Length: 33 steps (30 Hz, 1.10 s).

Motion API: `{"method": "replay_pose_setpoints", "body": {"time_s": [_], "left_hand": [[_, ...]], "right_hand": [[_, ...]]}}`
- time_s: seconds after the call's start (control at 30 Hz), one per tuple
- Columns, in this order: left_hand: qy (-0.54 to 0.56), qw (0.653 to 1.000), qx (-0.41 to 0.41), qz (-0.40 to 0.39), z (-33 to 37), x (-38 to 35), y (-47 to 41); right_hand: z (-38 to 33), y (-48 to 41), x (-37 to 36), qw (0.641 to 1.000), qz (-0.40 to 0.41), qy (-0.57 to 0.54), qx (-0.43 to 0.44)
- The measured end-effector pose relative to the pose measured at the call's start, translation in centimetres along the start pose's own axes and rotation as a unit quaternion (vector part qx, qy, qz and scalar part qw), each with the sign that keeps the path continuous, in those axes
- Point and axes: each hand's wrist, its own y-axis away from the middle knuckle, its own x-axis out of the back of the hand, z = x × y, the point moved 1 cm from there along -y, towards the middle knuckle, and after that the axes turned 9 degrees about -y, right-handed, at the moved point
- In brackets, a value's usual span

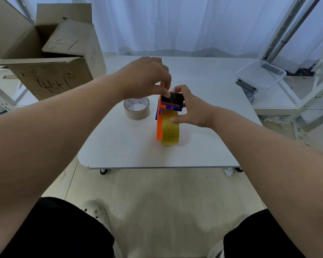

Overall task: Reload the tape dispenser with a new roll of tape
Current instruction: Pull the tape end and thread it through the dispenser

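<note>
An orange tape dispenser with blue parts stands upright on the white table, with a yellowish tape roll mounted on it. My right hand grips the dispenser's black roller end and the roll's top from the right. My left hand reaches over from the left, its thumb and finger pinching the tape end at the black roller. A nearly used-up roll with a brown core lies flat on the table just left of the dispenser.
An open cardboard box stands at the back left. A clear plastic container sits on a shelf at the right, beside a metal rack. White curtains hang behind. My knees are at the bottom, short of the table's near edge.
</note>
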Motion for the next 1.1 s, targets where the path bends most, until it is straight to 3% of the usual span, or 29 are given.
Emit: {"method": "replay_pose_setpoints", "body": {"time_s": [0.2, 0.33, 0.63, 0.9, 1.1], "left_hand": [[0.023, 0.995, 0.051, -0.083, 1.1, 1.0, -1.1], [-0.013, 0.996, 0.039, -0.075, 2.1, 1.5, -1.6], [0.046, 0.991, 0.093, -0.086, 0.8, 2.3, -0.1], [0.102, 0.984, 0.139, -0.051, 0.9, 1.6, 0.6], [0.111, 0.980, 0.157, -0.050, 0.4, 1.5, 1.2]], "right_hand": [[-0.7, -0.1, -0.5, 1.000, 0.001, 0.011, 0.009], [-0.6, -0.2, -0.5, 1.000, 0.003, 0.020, 0.006], [-0.4, 0.0, -0.5, 1.000, 0.014, -0.008, -0.005], [0.8, 0.5, -1.8, 0.982, 0.030, -0.175, -0.065], [0.9, -0.1, -3.8, 0.979, 0.029, -0.193, -0.064]]}}
